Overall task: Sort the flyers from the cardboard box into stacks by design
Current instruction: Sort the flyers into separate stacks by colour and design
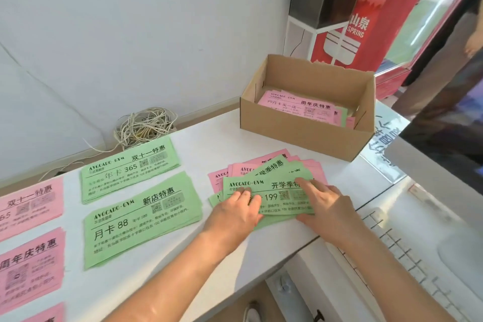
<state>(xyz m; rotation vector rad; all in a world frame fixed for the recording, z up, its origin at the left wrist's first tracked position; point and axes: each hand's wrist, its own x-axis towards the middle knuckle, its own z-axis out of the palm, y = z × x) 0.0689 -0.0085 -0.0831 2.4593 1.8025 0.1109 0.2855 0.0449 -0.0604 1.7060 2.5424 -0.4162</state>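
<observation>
The left hand (pixel 235 208) and right hand (pixel 322 197) press straight, slightly spread fingers flat on a thin green paper flyer (pixel 269 191) printed "AVOCADO-GYM", "开学季特惠", "199". It tops a fanned pink-and-green pile (pixel 243 168). Beyond the fingertips, the brown cardboard box (pixel 300 136) holds a pink "周年庆特惠" flyer (pixel 295 106).

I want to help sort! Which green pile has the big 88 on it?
The front green stack, headed 新店特惠. The green stack behind it says 365, and the top green flyer in the messy pile says 199.
</observation>
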